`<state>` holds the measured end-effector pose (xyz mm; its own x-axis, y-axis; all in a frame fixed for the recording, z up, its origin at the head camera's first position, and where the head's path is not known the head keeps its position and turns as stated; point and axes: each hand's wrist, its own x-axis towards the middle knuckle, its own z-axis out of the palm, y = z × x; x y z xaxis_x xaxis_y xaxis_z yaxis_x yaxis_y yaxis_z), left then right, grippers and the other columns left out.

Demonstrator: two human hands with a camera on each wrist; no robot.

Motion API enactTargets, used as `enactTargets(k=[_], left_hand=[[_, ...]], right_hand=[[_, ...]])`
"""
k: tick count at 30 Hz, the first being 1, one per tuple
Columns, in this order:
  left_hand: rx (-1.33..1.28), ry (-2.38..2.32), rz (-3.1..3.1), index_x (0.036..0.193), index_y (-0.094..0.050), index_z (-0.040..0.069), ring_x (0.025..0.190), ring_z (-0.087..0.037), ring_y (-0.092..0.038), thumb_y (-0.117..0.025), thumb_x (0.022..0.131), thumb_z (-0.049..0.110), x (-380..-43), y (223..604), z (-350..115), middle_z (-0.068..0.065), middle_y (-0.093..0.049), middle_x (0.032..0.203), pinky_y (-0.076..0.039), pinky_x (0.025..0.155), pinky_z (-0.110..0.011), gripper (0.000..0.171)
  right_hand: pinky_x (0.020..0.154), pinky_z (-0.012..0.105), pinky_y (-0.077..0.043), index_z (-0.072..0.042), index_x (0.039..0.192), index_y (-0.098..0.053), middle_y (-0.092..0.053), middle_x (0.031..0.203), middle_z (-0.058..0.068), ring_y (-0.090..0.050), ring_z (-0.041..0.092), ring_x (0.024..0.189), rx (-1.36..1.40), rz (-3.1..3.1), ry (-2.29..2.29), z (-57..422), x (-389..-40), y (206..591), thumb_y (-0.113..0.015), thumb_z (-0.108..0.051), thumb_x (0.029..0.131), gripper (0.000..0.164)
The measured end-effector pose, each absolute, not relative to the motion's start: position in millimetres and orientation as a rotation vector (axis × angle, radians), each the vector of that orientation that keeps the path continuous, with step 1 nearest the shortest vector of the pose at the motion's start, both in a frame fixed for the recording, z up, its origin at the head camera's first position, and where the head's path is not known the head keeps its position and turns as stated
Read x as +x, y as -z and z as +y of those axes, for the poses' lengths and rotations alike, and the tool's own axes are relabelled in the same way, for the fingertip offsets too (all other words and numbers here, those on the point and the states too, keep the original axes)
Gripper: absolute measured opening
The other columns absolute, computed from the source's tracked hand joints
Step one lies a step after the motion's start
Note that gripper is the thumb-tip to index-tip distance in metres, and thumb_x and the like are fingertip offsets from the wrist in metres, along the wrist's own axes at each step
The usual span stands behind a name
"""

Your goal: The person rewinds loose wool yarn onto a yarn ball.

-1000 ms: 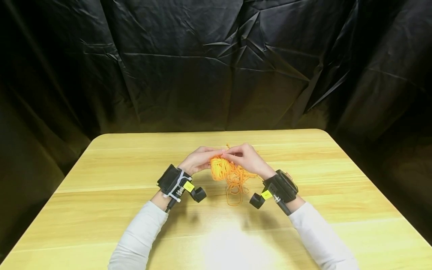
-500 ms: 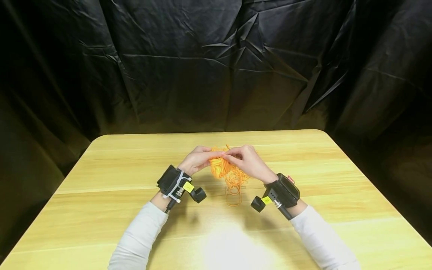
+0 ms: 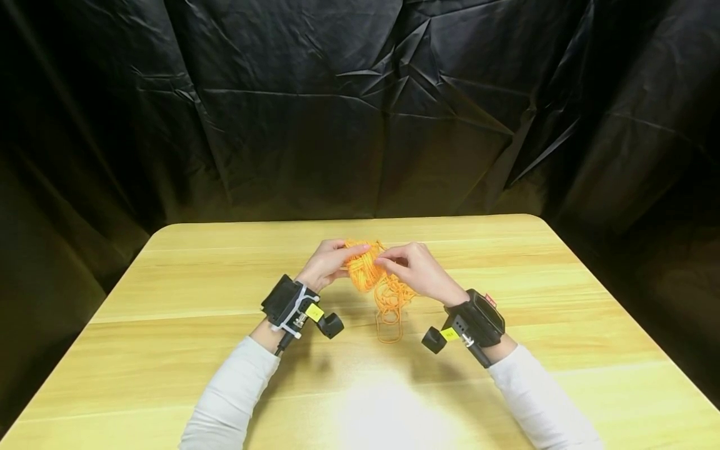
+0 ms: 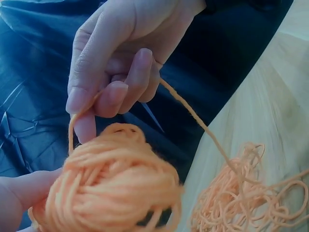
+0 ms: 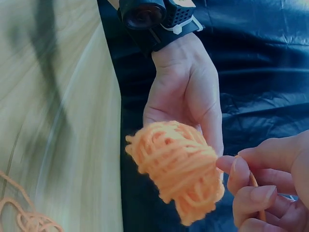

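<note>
In the head view, a pale wood table [image 3: 562, 350] with rounded far corners stands before a creased black curtain [image 3: 292, 144], and a white glare lies on its near middle. White sleeves [image 3: 233, 390] and black cuffs [image 3: 284, 303] lead to the hands over its far half. There the left hand [image 3: 328, 262] grips an orange ball [image 3: 362, 272], thumb laid along it; its long axis seems to run from far to near, though the fingers hide part. Just beside it, the right hand [image 3: 422, 269] has thumb and forefinger pinched together. A tangle [image 3: 392, 297] lies on the wood, one loop reaching toward the near edge. In the left wrist view, the right hand pinches a strand [image 4: 195, 116] rising from the ball; from its curled fingers the strand slants down to the tangle. The ball's narrower, lumpy top points up toward that hand, and the left thumb presses its side. In the right wrist view, the ball is in front of the left palm, its long axis slanting from upper left to lower right, windings banding its middle.
</note>
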<state>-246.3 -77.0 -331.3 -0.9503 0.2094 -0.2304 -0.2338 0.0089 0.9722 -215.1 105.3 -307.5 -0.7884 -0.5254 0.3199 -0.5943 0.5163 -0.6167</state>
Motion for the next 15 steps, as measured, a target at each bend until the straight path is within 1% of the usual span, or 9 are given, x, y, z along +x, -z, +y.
enactTargets(k=[2,5,8,11,15], left_hand=[[-0.011,-2.045,1.956,0.104,-0.057,-0.004,0.070,-0.012,-0.059,-0.064,0.082,0.017,-246.1,330.6,-77.0,-0.005,-0.061,0.084,-0.053,0.067,-0.027,0.030],[0.011,-2.056,1.921,0.097,-0.057,-0.003,0.067,-0.011,-0.056,-0.064,0.082,0.015,-245.9,329.5,-77.2,-0.004,-0.059,0.081,-0.051,0.062,-0.021,0.024],[0.034,-2.041,1.881,0.090,-0.054,-0.001,0.066,-0.011,-0.054,-0.064,0.082,0.013,-245.7,329.3,-78.6,-0.004,-0.057,0.078,-0.049,0.060,-0.019,0.019],[0.065,-2.014,1.854,0.095,-0.055,-0.002,0.068,-0.012,-0.055,-0.063,0.082,0.010,-245.9,329.9,-79.9,-0.004,-0.057,0.080,-0.050,0.063,-0.019,0.020],[0.084,-2.001,1.837,0.108,-0.055,-0.007,0.070,-0.013,-0.059,-0.062,0.083,0.008,-245.8,330.1,-80.8,-0.005,-0.061,0.083,-0.052,0.068,-0.024,0.031]], right_hand=[[0.046,0.019,-0.030,-0.004,0.085,-0.069,-0.056,0.062,-0.001,-0.040,0.009,0.051,0.980,-2.648,-1.141,105.3,-215.0,307.3,-0.059,-0.014,0.086,0.014],[0.047,0.020,-0.033,-0.003,0.086,-0.069,-0.061,0.067,0.002,-0.043,0.009,0.053,0.987,-2.636,-1.145,105.4,-214.9,307.0,-0.059,-0.014,0.085,0.015],[0.049,0.020,-0.036,-0.003,0.087,-0.069,-0.064,0.071,0.003,-0.046,0.010,0.055,0.970,-2.642,-1.155,106.4,-215.6,307.5,-0.060,-0.014,0.085,0.015],[0.047,0.020,-0.035,-0.004,0.087,-0.069,-0.065,0.073,0.004,-0.045,0.010,0.053,0.933,-2.668,-1.170,108.9,-217.2,308.7,-0.060,-0.015,0.085,0.014],[0.048,0.022,-0.038,-0.005,0.088,-0.069,-0.066,0.076,0.004,-0.047,0.012,0.054,0.875,-2.696,-1.194,112.3,-219.5,308.1,-0.062,-0.017,0.084,0.014]])
